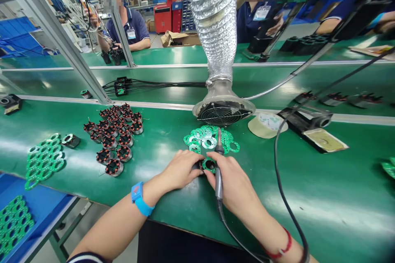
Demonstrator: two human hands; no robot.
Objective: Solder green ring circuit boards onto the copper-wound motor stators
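Between my two hands, low over the green bench, is a motor stator (203,168) with a round green circuit board (210,165) on top. My left hand (182,167) grips its left side with thumb and fingers. From the other side my right hand (230,176) pinches the board's edge. A soldering iron (219,168) also rests in my right hand, its tip pointing away from me and its cable trailing toward me. Just beyond lie several loose ring-shaped circuit boards (209,142) in a pile.
Several wound stators (114,167) stand grouped on the left, beside a sheet of green boards (46,158). A fume extractor hood (224,109) hangs ahead. To the right are a soldering iron stand (304,120) and a sponge tray (325,139). A co-worker (135,28) sits opposite.
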